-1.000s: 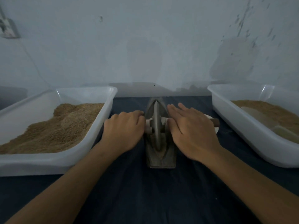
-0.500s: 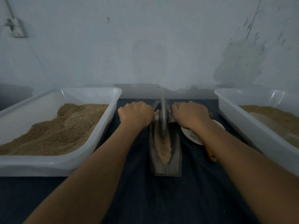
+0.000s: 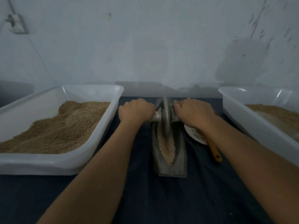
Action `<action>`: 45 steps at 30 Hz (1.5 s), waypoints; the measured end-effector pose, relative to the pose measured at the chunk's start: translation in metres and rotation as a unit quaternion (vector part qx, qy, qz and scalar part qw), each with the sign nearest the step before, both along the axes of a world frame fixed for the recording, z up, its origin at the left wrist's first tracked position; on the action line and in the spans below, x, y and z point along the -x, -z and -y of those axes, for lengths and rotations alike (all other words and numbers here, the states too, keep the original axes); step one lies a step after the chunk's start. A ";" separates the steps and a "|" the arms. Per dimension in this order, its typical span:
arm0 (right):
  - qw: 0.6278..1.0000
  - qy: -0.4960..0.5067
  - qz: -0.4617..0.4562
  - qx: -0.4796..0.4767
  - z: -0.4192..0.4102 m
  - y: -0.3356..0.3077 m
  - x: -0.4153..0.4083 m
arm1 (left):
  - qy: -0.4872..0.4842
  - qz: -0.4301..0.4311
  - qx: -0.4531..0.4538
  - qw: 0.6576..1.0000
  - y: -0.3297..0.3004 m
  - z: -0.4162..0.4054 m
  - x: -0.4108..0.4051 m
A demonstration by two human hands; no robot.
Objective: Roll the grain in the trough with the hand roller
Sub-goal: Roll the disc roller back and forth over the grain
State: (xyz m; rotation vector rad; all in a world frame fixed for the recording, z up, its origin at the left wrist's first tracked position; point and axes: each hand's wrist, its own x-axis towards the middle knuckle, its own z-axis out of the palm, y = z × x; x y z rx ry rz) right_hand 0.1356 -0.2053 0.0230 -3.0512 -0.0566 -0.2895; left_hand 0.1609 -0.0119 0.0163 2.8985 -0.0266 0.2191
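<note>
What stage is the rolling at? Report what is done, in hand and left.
Done: grain is loaded in the trough, and the near part looks crushed fine. In hand: left hand and right hand each grip an end of the hand roller, its wheel at the trough's far end. Left: more passes; the white tub at left holds plenty more grain.

My hands work in a corridor of dark surface [image 3: 145,199] between two white tubs. Left tub [image 3: 90,152] sits near the trough [image 3: 179,160], with a strip of bare surface between them that my left forearm crosses. Right tub [image 3: 252,126] lies further off. Right lane partly blocked: small white dish [image 3: 194,135] just beside the trough, yellow-handled utensil [image 3: 214,151] running out of it toward me. Wall [image 3: 145,54] stands close behind the trough's far end. Near side of the trough is open surface.
</note>
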 end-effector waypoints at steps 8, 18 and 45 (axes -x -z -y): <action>0.999 -0.008 0.035 -0.015 -0.003 0.010 0.025 | 0.068 0.113 -0.135 0.982 0.017 -0.006 0.025; 0.991 -0.020 0.131 -0.019 -0.012 0.018 0.062 | 0.114 0.185 -0.194 0.957 0.030 -0.017 0.052; 0.997 0.034 0.067 -0.029 -0.008 0.014 0.022 | 0.054 0.131 -0.089 0.986 0.023 0.001 0.007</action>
